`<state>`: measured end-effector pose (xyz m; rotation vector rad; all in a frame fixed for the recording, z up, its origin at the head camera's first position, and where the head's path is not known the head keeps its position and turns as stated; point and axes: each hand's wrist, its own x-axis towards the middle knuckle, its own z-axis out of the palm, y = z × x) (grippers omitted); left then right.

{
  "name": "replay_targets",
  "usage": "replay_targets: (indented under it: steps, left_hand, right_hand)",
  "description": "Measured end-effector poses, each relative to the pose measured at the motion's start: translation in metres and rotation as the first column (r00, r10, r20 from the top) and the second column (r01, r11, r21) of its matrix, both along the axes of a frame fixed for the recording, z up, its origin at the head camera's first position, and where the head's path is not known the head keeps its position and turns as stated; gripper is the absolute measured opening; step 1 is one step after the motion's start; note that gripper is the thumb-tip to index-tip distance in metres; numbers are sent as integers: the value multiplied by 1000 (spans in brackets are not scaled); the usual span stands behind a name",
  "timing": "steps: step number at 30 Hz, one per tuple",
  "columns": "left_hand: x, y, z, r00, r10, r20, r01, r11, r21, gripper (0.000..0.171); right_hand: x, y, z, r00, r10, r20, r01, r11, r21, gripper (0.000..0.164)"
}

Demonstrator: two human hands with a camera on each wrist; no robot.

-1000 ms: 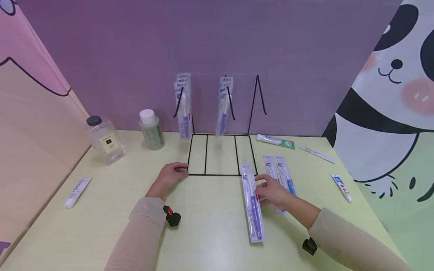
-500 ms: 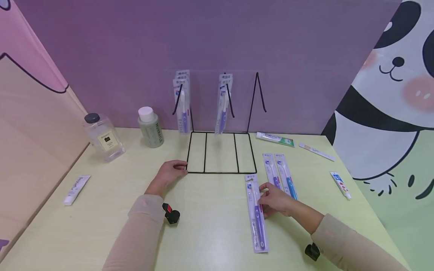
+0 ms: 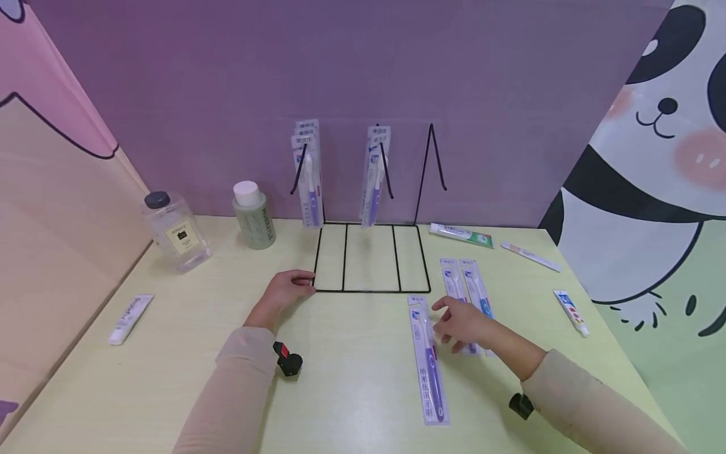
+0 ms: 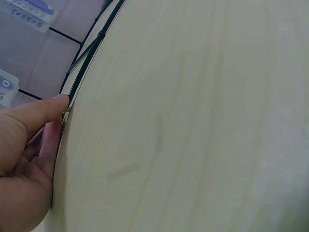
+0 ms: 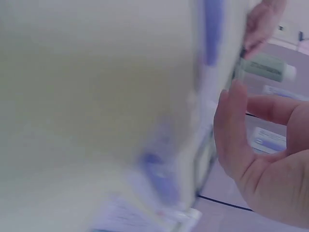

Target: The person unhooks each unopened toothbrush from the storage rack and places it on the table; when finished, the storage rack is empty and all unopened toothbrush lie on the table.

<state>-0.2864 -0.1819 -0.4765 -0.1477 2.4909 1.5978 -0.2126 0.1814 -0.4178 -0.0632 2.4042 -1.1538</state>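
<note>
At the left front corner of a black wire display rack [image 3: 371, 292], my left hand [image 3: 280, 295] pinches the frame; in the left wrist view the thumb [image 4: 58, 100] lies on the wire. A purple toothbrush in a clear blister pack [image 3: 426, 366] lies on the table in front of the rack's right corner. Just right of that pack, my right hand [image 3: 464, 323] hovers with loosely bent fingers and nothing in them. Partly beneath it lie a purple packaged toothbrush [image 3: 452, 277] and a blue packaged toothbrush [image 3: 476, 284]. Several packs [image 3: 309, 189] hang on the left hook, more [image 3: 373, 180] on the middle one.
The rack's right hook [image 3: 437, 157] is bare. Behind stand a clear bottle with a black cap [image 3: 180, 236] and a green bottle [image 3: 255, 221]. Tubes lie at left [image 3: 130, 320], back right [image 3: 462, 236] and far right [image 3: 571, 313], with a slim packet [image 3: 531, 257].
My right hand has laid the purple toothbrush pack down nearer the front, let go of it and drawn slightly right. The left hand has stayed at the rack's corner.
</note>
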Motion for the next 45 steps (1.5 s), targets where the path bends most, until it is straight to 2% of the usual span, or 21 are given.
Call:
replay_targets:
  steps: [3,6,8,10,14,16,17,18,20,25,28,33,37,40,45]
  left_hand:
    - [2,1,0,1000,5,1,-5,1000,8,34]
    - [3,2,-1,1000,0,-12,0,1000,13,34]
    - [4,3,-3,1000,-2,-16,2,1000,9,34]
    - [4,3,-4,1000,-8,-19,8,1000,0,34]
    - [4,2,-7,1000,-6,-29,5,1000,-15,34]
    - [3,1,-7,999,-3,-40,3,1000,-22,33]
    - [3,1,-7,999,1,-42,-1,1000,-19,33]
    - [3,2,-7,999,3,-44,-4,1000,-17,33]
    - [3,2,-7,999,3,-45,-4,1000,-17,33]
    - [4,3,-6,999,3,-54,-4,1000,-21,33]
    - [4,3,-7,999,14,-50,-15,1000,-18,33]
    - [4,3,-9,999,13,-48,-14,1000,-14,33]
    - [4,3,-9,998,12,-66,-13,1000,-10,33]
    - [3,3,-8,997,10,-72,-11,1000,-15,33]
    - [0,1,-7,998,13,-68,-13,1000,-10,33]
  right_hand:
    - [-18,-7,12,988,67,-140,-65,998,19,37]
    - [-43,-17,20,949,88,-304,-97,995,-15,35]
    - [-62,-26,23,914,43,-403,-85,993,-87,34]
    - [-82,-37,27,874,-42,-484,-58,980,-190,33]
    - [-122,-60,37,768,-228,-599,-59,905,-421,35]
    - [-139,-72,42,733,-300,-611,-75,857,-510,36]
    - [-146,-77,43,724,-326,-608,-79,837,-542,38]
    - [-152,-82,45,721,-346,-601,-73,824,-562,39]
    - [-162,-92,48,724,-368,-583,-49,815,-577,41]
    - [-173,-106,52,732,-376,-569,-12,827,-562,43]
    - [-173,-110,57,722,-381,-577,-42,809,-586,42]
    - [-162,-114,68,706,-395,-587,-83,778,-623,39]
    - [-171,-117,62,682,-430,-591,-74,764,-641,39]
    - [-178,-118,56,674,-446,-589,-58,763,-644,39]
    - [-179,-121,56,698,-437,-568,-33,772,-634,36]
